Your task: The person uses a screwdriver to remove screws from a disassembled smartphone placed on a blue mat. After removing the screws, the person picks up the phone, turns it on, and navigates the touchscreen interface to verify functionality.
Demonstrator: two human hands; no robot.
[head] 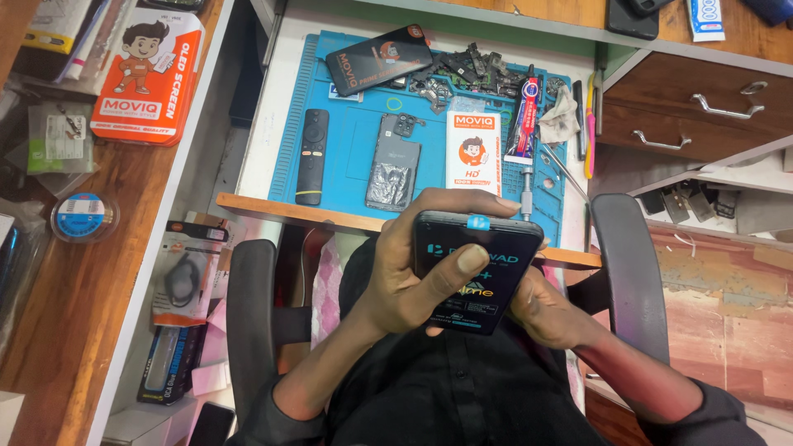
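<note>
From the head view, the person is sitting at the bench and holding a dark smartphone (477, 271) above the lap, just off the near edge of the blue work mat (347, 140). The left hand (413, 268) is wrapping round the phone's left side, fingers curled over its top edge and thumb (467, 263) pressing flat on the film-covered face. The right hand (549, 310) is cupping it from underneath on the right, fingers closed against the back; most of that hand is hidden behind the phone.

This is looking like the smoothing or checking stage of handling the front film, with a small blue tab (478, 222) sitting at the phone's top edge. Any next move is calling for a steady grip underneath and a light, even thumb.

On the mat, an opened grey phone body (395, 161) is lying near the middle, a black remote (312, 155) near its left edge, a white-and-orange packet (472, 153) and a glue tube (523, 120) toward the right.
</note>
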